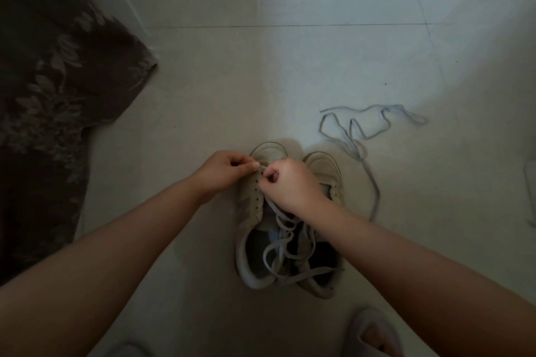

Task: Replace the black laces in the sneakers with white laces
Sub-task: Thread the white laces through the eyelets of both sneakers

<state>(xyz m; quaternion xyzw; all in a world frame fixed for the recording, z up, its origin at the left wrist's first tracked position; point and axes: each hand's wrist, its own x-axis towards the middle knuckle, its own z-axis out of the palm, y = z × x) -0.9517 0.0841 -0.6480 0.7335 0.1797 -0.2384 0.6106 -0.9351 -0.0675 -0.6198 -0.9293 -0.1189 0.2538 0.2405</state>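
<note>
Lacing step: threading a pale lace through the lowest eyelets, near the toe of the left sneaker (252, 211); I judge this an early stage, since the eyelets nearer the person look bare.
Left hand: the left hand (224, 172) pinches the lace (285, 236) at the toe-end eyelet row, fingers curled on it.
Right hand: the right hand (293, 185) is clenched over the same spot, thumb and forefinger pinching what seems to be the lace; the tip itself is hidden.
Lace position: its loose lengths trail back toward the person, across the open collars of both shoes.
Sneakers: 2 pale shoes stand side by side on the tiled floor (290, 66), touching; the right sneaker (324, 177) shows no lace in its eyelets.
Orientation: toes point far, heels near; each long axis runs near to far.
Second lace: a loose lace (368, 127) lies on the floor right of the shoes; its colour is hard to judge in this dim light.
Next move: probably pulling the ends even, then crossing them to the next eyelet pair.
</note>
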